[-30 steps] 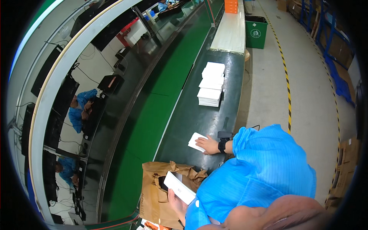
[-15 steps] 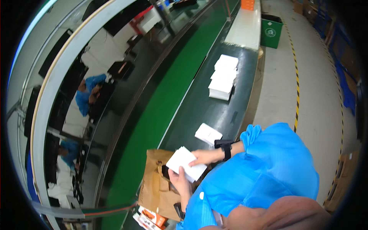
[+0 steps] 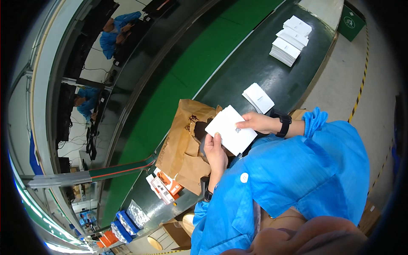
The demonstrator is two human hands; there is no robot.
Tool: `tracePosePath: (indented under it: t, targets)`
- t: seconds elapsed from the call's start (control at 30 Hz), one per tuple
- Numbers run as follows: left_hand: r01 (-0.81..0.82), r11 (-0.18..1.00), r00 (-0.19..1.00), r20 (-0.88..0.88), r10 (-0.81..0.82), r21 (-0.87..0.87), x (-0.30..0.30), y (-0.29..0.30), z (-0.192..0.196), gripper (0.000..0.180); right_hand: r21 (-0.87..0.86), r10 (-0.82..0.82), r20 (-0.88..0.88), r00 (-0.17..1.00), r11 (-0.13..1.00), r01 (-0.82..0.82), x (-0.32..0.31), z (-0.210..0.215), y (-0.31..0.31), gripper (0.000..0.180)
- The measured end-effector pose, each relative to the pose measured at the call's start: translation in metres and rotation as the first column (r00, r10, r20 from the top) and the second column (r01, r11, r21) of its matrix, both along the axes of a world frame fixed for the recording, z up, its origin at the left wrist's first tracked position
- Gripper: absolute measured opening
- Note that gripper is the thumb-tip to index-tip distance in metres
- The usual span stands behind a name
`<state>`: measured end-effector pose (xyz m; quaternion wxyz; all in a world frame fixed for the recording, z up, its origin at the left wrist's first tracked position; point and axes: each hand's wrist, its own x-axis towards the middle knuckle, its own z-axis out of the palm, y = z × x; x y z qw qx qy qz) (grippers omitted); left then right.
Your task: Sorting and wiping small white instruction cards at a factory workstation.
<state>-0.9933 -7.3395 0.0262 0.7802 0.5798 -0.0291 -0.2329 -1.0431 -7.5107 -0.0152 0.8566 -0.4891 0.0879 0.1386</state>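
A small stack of white paper booklets (image 3: 228, 127) is gripped between my two hands, its edges slightly fanned. My left hand (image 3: 216, 152) holds the near left corner, thumb on top. My right hand (image 3: 255, 122) pinches the right edge, with the thumb lying on the top sheet beside a small printed mark. Just beyond my right hand, a low pile of similar booklets (image 3: 258, 98) lies on the dark green bench. Beneath and left of the held stack stands a torn-open brown paper bag (image 3: 180, 146); its inside is mostly hidden.
Taller booklet piles (image 3: 285, 52) stand farther up the bench (image 3: 238, 68). A green conveyor belt (image 3: 140, 123) runs along the left. Orange-and-white boxes (image 3: 163, 187) and blue bins (image 3: 126, 224) lie at lower left. Two people in blue (image 3: 114, 37) work across the line. A green bin (image 3: 351, 23) stands far right.
My view has swung, so the bench and piles sit differently in the picture and the blue bins now show. Both hands keep hold of the booklets, whose top face is turned more toward me.
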Motion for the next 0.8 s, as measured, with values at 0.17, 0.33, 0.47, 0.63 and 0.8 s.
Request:
tracePosePath:
  t: [0.17, 0.33, 0.47, 0.63, 0.8]
  targets:
    - [-0.006, 1.000, 1.000, -0.020, 0.006, -0.003, 0.005, -0.001, 0.002, 0.021, 0.302, 0.016, -0.093, 0.996, 0.953, 0.013, 0.004, 0.000, -0.005, 0.038]
    - [-0.031, 0.999, 0.999, -0.042, 0.030, -0.029, 0.007, 0.002, 0.001, 0.021, 0.499, 0.044, -0.163, 0.986, 0.866, 0.044, 0.008, -0.009, -0.009, 0.040]
    - [-0.029, 0.999, 0.999, -0.030, 0.027, -0.045, 0.012, 0.005, 0.000, 0.022, 0.497, 0.030, -0.143, 0.989, 0.866, 0.046, 0.008, -0.010, -0.015, 0.040]
    - [-0.014, 1.000, 1.000, 0.009, 0.014, 0.006, 0.010, 0.003, -0.004, 0.022, 0.283, -0.017, -0.090, 0.996, 0.958, 0.042, 0.006, -0.006, -0.014, 0.038]
    - [0.066, 0.994, 0.998, 0.001, -0.066, 0.090, 0.004, -0.001, -0.008, 0.023, 0.164, -0.096, -0.089, 0.991, 0.980, 0.109, 0.007, -0.005, 0.009, 0.036]
